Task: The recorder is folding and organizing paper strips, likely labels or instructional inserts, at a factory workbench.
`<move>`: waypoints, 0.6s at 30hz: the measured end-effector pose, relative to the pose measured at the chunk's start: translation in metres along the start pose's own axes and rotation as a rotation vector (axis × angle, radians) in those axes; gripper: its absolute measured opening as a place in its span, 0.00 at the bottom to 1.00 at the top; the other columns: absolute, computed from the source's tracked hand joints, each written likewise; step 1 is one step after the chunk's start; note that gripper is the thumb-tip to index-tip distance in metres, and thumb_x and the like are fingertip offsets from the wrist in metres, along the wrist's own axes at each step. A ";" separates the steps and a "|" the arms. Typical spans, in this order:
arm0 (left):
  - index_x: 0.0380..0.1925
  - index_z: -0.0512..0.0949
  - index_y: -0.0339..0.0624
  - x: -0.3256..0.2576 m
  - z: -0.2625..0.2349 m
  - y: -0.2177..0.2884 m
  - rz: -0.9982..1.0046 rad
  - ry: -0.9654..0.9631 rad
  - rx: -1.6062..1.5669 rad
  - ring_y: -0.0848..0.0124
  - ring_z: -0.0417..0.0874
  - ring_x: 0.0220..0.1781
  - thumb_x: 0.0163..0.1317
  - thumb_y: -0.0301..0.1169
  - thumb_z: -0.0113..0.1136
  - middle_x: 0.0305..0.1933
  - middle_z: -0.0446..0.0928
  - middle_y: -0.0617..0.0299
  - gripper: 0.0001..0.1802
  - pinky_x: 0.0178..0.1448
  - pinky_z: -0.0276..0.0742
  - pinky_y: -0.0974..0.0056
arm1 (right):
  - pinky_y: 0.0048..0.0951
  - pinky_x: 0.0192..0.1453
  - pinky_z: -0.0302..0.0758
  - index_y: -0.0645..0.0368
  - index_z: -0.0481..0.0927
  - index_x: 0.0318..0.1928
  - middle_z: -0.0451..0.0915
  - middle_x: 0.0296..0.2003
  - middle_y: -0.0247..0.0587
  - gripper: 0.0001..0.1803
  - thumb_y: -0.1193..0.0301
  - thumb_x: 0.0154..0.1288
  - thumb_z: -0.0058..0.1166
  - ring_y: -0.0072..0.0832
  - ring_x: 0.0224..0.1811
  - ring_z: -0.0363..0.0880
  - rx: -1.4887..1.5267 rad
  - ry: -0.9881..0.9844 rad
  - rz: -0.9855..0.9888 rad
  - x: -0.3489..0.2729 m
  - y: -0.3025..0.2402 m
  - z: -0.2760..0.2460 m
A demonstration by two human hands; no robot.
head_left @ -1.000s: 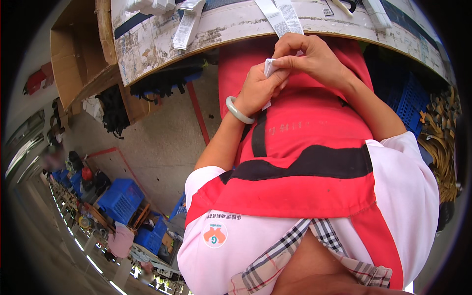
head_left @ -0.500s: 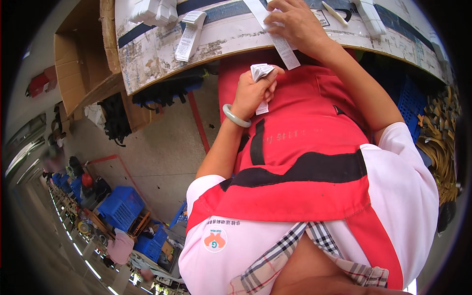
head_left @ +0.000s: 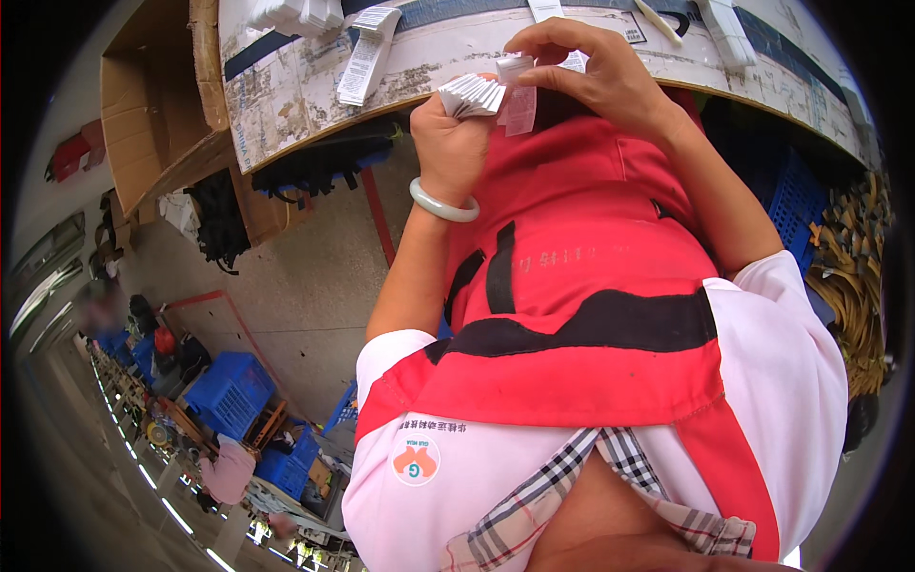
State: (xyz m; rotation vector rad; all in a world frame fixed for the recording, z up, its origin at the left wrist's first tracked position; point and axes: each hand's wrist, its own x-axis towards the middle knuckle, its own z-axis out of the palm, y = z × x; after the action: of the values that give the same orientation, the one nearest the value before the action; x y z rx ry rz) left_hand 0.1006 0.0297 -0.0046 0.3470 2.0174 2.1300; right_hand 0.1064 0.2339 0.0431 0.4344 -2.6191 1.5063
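My left hand (head_left: 450, 143), with a pale bangle (head_left: 443, 205) on the wrist, grips a fanned stack of white folded labels (head_left: 474, 94) at the edge of the worn table (head_left: 305, 91). My right hand (head_left: 596, 76) pinches one white label (head_left: 518, 91) between thumb and fingers, right beside the stack. Both hands hover over my red apron (head_left: 581, 257), just below the table's edge.
More white label strips (head_left: 364, 52) and a pile of them (head_left: 295, 14) lie on the table top. An open cardboard box (head_left: 157, 105) stands left of it. Blue crates (head_left: 229, 391) sit on the floor at lower left, another blue crate (head_left: 791, 200) under the table at right.
My right hand came back from the table with a label and now meets the left hand. The left hand rose and its labels are fanned out.
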 end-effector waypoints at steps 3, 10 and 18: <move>0.41 0.83 0.33 -0.005 0.004 0.005 -0.193 0.012 -0.102 0.81 0.77 0.32 0.58 0.22 0.68 0.31 0.81 0.68 0.11 0.35 0.74 0.73 | 0.24 0.44 0.75 0.60 0.84 0.44 0.83 0.36 0.37 0.10 0.69 0.64 0.62 0.23 0.36 0.78 -0.035 -0.022 -0.041 -0.008 0.015 0.001; 0.43 0.83 0.35 -0.002 0.009 0.005 -0.058 -0.005 -0.084 0.83 0.71 0.20 0.59 0.23 0.69 0.25 0.78 0.68 0.12 0.22 0.62 0.77 | 0.23 0.45 0.76 0.60 0.84 0.44 0.83 0.36 0.35 0.10 0.69 0.65 0.61 0.21 0.37 0.78 0.128 -0.033 0.028 -0.016 0.018 0.006; 0.42 0.82 0.34 -0.004 0.006 0.002 -0.127 0.003 -0.186 0.82 0.73 0.19 0.61 0.24 0.68 0.23 0.79 0.64 0.11 0.21 0.63 0.77 | 0.23 0.49 0.77 0.62 0.83 0.45 0.83 0.38 0.35 0.10 0.70 0.67 0.59 0.21 0.39 0.79 0.110 -0.062 0.039 -0.017 0.014 0.006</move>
State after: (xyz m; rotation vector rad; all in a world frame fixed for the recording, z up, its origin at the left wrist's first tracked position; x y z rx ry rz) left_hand 0.1062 0.0341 -0.0021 0.1827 1.7728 2.2158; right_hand 0.1187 0.2389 0.0248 0.4483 -2.6144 1.6811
